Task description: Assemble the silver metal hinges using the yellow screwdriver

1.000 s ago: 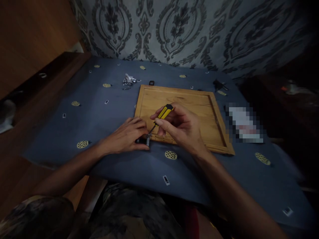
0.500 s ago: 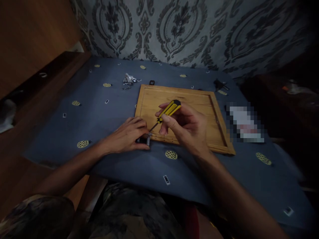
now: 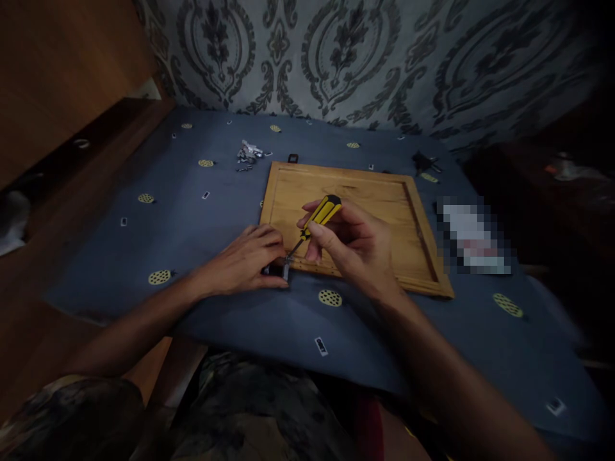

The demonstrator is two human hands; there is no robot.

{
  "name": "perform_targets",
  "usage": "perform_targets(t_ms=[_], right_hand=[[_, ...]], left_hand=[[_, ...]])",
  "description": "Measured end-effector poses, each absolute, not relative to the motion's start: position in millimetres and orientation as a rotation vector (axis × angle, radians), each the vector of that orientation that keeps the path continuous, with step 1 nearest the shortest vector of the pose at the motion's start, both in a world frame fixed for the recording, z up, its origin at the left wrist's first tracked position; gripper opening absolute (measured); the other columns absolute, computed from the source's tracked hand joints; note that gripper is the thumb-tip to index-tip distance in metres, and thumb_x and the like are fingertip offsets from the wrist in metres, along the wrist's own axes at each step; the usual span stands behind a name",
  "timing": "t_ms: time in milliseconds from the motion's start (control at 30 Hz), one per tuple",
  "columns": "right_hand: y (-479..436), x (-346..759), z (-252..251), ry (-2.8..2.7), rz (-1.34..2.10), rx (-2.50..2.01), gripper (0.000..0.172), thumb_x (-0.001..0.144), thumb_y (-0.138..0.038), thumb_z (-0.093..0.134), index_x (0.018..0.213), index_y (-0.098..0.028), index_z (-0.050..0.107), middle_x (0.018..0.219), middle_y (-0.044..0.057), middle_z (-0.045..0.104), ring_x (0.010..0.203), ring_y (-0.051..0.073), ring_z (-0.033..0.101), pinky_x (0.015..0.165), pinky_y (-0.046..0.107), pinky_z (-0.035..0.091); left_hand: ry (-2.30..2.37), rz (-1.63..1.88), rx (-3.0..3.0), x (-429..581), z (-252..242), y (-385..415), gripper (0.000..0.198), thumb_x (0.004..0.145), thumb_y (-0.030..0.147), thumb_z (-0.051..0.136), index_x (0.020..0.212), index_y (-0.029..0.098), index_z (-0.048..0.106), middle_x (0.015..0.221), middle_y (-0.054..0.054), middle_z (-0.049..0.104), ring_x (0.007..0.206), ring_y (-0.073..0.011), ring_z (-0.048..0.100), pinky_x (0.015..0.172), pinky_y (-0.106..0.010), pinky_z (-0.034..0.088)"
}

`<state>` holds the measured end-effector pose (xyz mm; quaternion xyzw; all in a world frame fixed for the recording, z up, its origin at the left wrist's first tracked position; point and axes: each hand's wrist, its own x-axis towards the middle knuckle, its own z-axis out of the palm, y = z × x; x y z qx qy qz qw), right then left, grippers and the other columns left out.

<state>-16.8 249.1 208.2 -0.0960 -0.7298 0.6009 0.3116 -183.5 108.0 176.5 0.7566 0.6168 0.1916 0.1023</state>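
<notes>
A wooden panel with a raised frame lies flat on the table, several small holes along its near edge. At its near left corner my left hand grips a small dark-and-silver metal fitting between thumb and fingers; its exact kind is hard to make out. My right hand is closed around a yellow-and-black screwdriver. The tool slants down to the left, and its tip meets the top end of the fitting beside my left fingertips.
The table has a blue patterned cloth. Behind the panel lie a pile of silver metal parts and a small black square piece. A black object sits at the far right, near a blurred-out packet. A patterned wall stands behind.
My right hand and the screwdriver have shifted slightly left and down, the handle tilting a little. My left hand, the metal fitting and the panel stay in place.
</notes>
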Motion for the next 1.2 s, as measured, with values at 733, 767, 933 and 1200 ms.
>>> perform_targets(t_ms=[733, 767, 933, 1200], right_hand=[[252.8, -17.9, 215.0, -1.952, 1.783, -0.124, 0.028, 0.089, -0.045, 0.083, 0.095, -0.023, 0.067, 0.069, -0.005, 0.067, 0.058, 0.011, 0.069, 0.057, 0.024, 0.059], [253.7, -19.1, 214.5, -1.952, 1.780, -0.117, 0.028, 0.089, -0.045, 0.083, 0.095, -0.023, 0.067, 0.069, -0.005, 0.066, 0.057, 0.011, 0.069, 0.056, 0.023, 0.058], [255.6, -27.8, 210.8, -1.956, 1.730, -0.117, 0.033, 0.085, -0.046, 0.086, 0.092, -0.022, 0.064, 0.065, -0.007, 0.064, 0.049, 0.009, 0.063, 0.047, 0.020, 0.052], [257.6, -33.9, 220.4, -2.021, 1.802, -0.100, 0.042, 0.079, -0.047, 0.090, 0.097, -0.022, 0.063, 0.080, -0.004, 0.070, 0.055, 0.009, 0.066, 0.051, 0.020, 0.056]], left_hand=[[1.824, 0.567, 2.269, -183.7, 176.9, 108.5, 0.039, 0.094, 0.054, 0.075, 0.109, 0.018, 0.071, 0.110, -0.009, 0.066, 0.112, -0.0287, 0.059, 0.100, -0.043, 0.047], [1.822, 0.569, 2.271, -183.7, 176.7, 108.4, 0.040, 0.094, 0.054, 0.075, 0.109, 0.017, 0.071, 0.111, -0.009, 0.066, 0.113, -0.0290, 0.059, 0.101, -0.044, 0.047], [1.843, 0.530, 2.239, -182.5, 178.6, 108.4, 0.040, 0.094, 0.056, 0.073, 0.107, 0.018, 0.070, 0.116, -0.009, 0.067, 0.117, -0.0312, 0.059, 0.103, -0.047, 0.048], [1.834, 0.547, 2.191, -182.3, 179.3, 108.0, 0.039, 0.095, 0.051, 0.075, 0.117, 0.019, 0.071, 0.128, -0.011, 0.067, 0.130, -0.0347, 0.055, 0.110, -0.054, 0.045]])
